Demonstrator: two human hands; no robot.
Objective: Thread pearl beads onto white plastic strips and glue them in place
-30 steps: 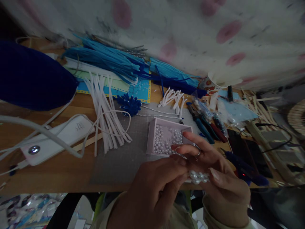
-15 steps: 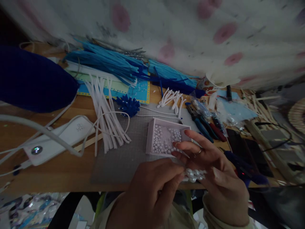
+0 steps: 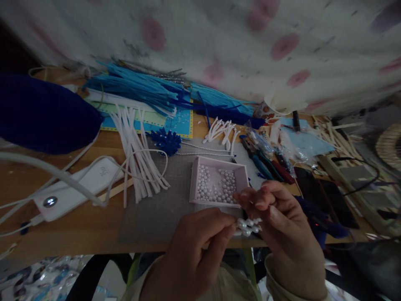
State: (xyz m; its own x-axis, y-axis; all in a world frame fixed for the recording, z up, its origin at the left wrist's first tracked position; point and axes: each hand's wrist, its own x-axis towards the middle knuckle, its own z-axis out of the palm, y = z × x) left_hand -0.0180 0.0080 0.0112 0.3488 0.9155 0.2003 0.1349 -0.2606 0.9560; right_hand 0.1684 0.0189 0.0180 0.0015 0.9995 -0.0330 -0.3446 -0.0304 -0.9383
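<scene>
My left hand [image 3: 203, 246] is closed, with thumb and forefinger pinching one end of a small cluster of white pearl beads [image 3: 248, 227]. The cluster points to the right, just over the table's front edge. Right beside it, my right hand [image 3: 282, 225] has its fingers curled in and its thumb close to them; whatever lies between the fingertips is too small or hidden to make out. Behind both hands stands an open pale pink box [image 3: 193, 188] holding loose pearl beads [image 3: 227, 186]. The right fingertips overlap its near right corner.
White fuzzy stems [image 3: 134, 154], a blue pompom-like flower [image 3: 165, 141] and a bead string [image 3: 203, 154] lie behind. Pliers [image 3: 260, 161] rest at the right. A white power bank [image 3: 78, 188] with cables sits left, and blue stems [image 3: 134, 90] are piled at the back.
My right hand's fingers, spread over the box before, have curled in and drawn back toward the bead cluster. The left hand keeps its pinch. The view has shifted slightly.
</scene>
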